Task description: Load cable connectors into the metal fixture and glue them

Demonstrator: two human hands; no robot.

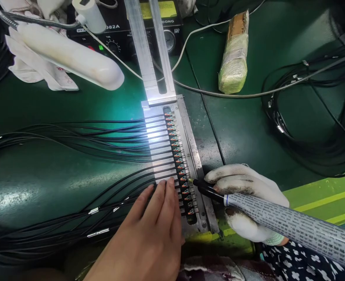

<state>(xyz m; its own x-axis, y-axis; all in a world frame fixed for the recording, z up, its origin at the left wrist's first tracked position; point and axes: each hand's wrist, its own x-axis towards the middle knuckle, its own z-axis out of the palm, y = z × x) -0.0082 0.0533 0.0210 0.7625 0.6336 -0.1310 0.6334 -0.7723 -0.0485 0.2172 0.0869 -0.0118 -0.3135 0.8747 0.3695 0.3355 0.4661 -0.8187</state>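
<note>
My left hand (157, 222), bare, lies with its fingers stretched out over the lower part of a metal jig (160, 156) and the black cables (125, 136) there. Several cable ends with small connectors (176, 149) sit side by side in the jig, showing orange and green bits. In a white glove, smudged at the fingertips, my right hand (248, 191) grips a pen-like tool (266, 207) with a black nose and a thick grey printed barrel. Its thin tip is at one of the lower connectors; whether it touches cannot be told.
A black control box (119, 43) and a ruler-like metal bar (144, 50) stand behind the jig. At upper left is a white lamp arm (69, 56). A wrapped block (233, 58) and coiled cables (280, 125) lie on the right. Loose cables (58, 230) spread left.
</note>
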